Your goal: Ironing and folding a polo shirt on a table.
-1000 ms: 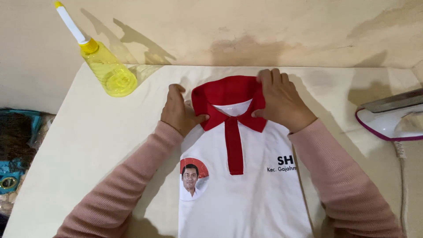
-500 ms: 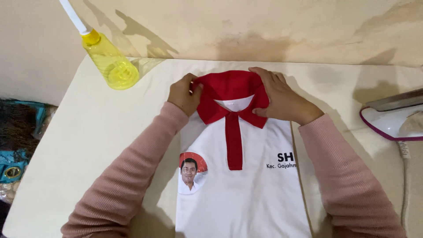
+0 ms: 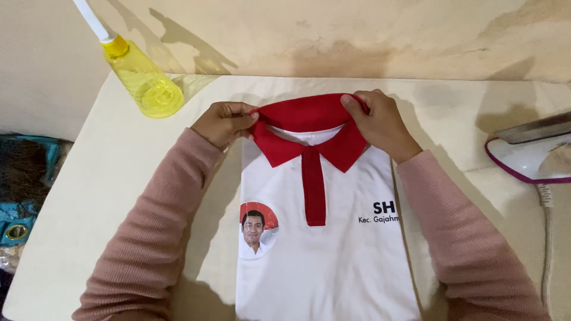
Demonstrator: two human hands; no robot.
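Hands [image 3: 223, 122] [image 3: 377, 125] pinch soft red collar [image 3: 306, 113], white polo shirt [image 3: 321, 261].

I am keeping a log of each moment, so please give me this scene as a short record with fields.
Surface: cream padded board
Garment: white polo shirt, folded narrow, front up, with red collar and red placket
Left hand: pinches the collar's left end
Right hand: grips the collar's right end, thumb under the edge
Sleeves: pink ribbed, both arms
Far left: yellow spray bottle at the board's corner
Right edge: white iron with purple trim, partly cut off
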